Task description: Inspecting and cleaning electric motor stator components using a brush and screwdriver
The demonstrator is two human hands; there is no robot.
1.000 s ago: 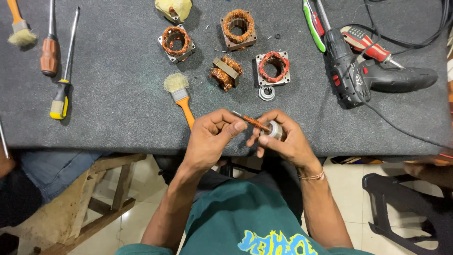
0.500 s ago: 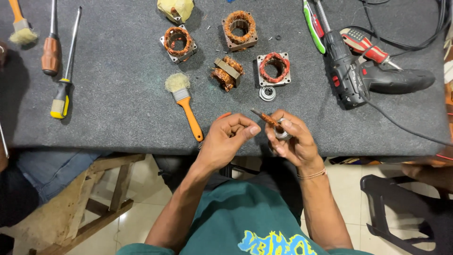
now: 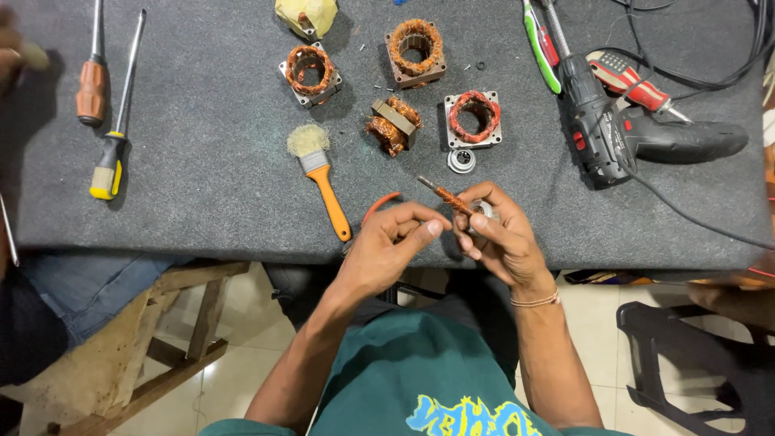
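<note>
While both hands work at the near edge of the grey table [image 3: 202, 202], the right hand [image 3: 500, 242] grips a rusty motor shaft [image 3: 446, 196]; the left hand [image 3: 387, 246] pinches thumb to fingertips beside it. Orange-handled brush [image 3: 321, 173] lies just left, bare mat beyond.

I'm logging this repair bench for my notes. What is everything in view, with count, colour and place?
Motor stators: three, copper windings in grey frames, top centre.
Loose winding: one, copper, between the stators.
Bearing: one, silver, below the right stator.
Paintbrush: one, orange handle, centre.
Screwdrivers: two, orange handle and yellow-black handle, far left.
Cordless drill: one, black, right.
Mat: one, grey, covering the bench.
Rotor shaft: one, copper-coloured, in the right hand.
Left hand: grip on a thin orange wire.
Right hand: grip shut on the rotor shaft.
</note>
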